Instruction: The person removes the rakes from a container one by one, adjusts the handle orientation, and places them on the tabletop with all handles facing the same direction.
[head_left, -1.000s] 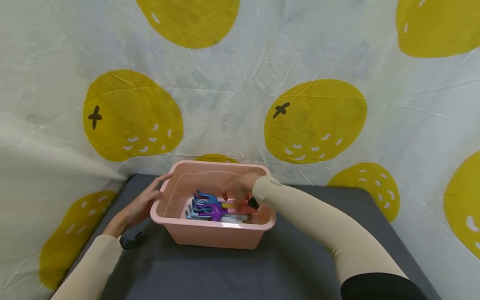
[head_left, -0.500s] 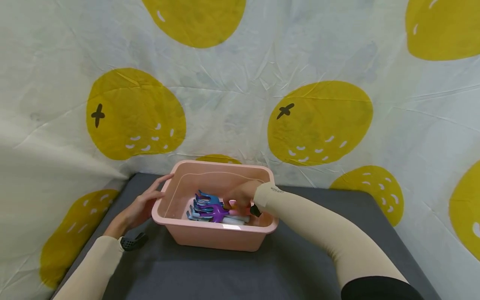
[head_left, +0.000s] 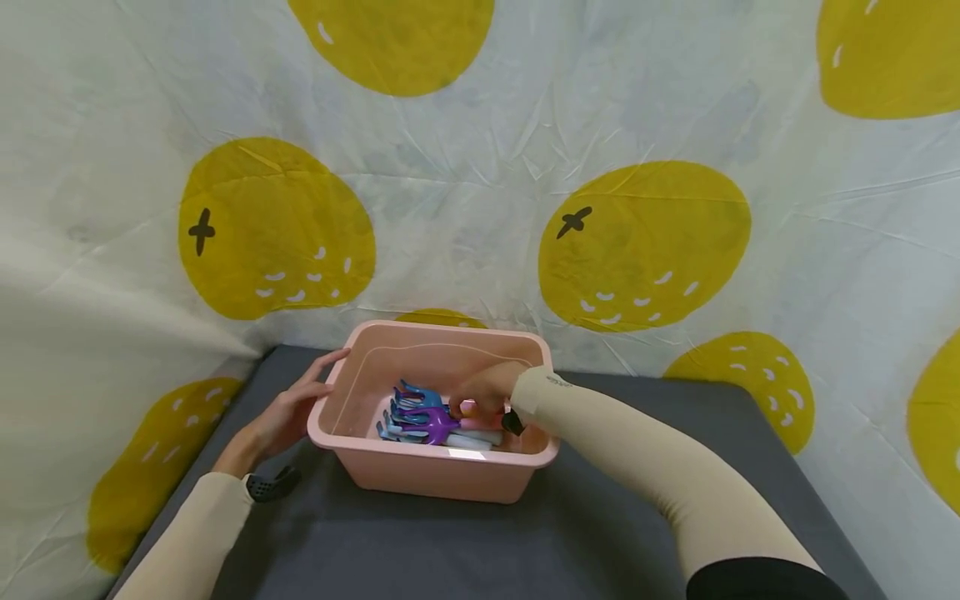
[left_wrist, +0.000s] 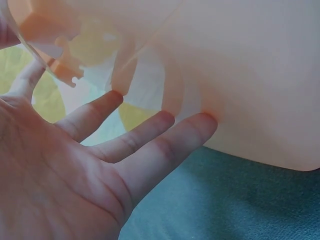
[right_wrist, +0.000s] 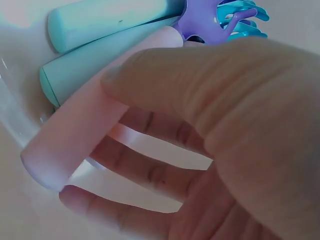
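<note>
The right-hand grip (right_wrist: 240,135) is clamped on a smooth, pink, cylindrical handle (right_wrist: 75,130). Compared with one second ago, the grip covers more of the handles; the hold appears established. Ahead of the grip: a glossy purple claw head (right_wrist: 202,20). Beside it: pale cylindrical handles (right_wrist: 112,22). Surrounding it: a pink plastic tub (head_left: 435,475), touched by the left hand's (head_left: 279,417) extended fingers.

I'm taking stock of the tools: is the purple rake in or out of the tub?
In: the head view shows the purple rake lying inside the pink tub; the right hand grips a pink handle there.
</note>
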